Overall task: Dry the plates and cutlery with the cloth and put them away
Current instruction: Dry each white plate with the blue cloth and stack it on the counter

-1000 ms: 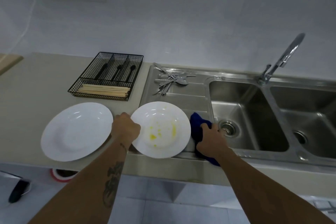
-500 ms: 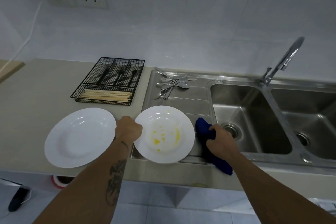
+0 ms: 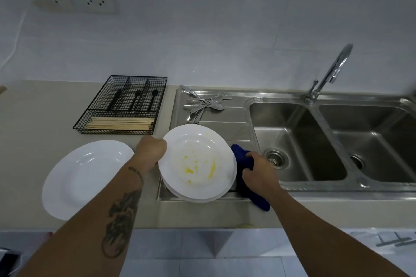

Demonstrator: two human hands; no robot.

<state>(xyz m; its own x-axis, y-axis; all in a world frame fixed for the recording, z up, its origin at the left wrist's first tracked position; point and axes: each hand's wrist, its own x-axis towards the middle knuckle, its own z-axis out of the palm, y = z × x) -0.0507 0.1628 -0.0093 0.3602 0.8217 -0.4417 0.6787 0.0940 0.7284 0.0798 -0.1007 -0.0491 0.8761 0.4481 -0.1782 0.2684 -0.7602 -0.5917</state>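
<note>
The left hand (image 3: 151, 150) grips the stained plate (image 3: 196, 159) by its rim; the right hand (image 3: 258, 171) holds the blue cloth (image 3: 242, 159).

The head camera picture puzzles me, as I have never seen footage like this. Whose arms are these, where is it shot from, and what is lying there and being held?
There is no machine here. A person wears a wide-angle camera on the head, looking down at their own arms over a kitchen counter.

The left hand grips the rim of a stained white plate, the top of a stack on the steel drainboard. The right hand holds a blue cloth.

A clean white plate lies on the counter. Behind it a black wire tray holds dark cutlery and chopsticks. Steel cutlery lies loose on the drainboard, beside a double sink with a tap.
</note>
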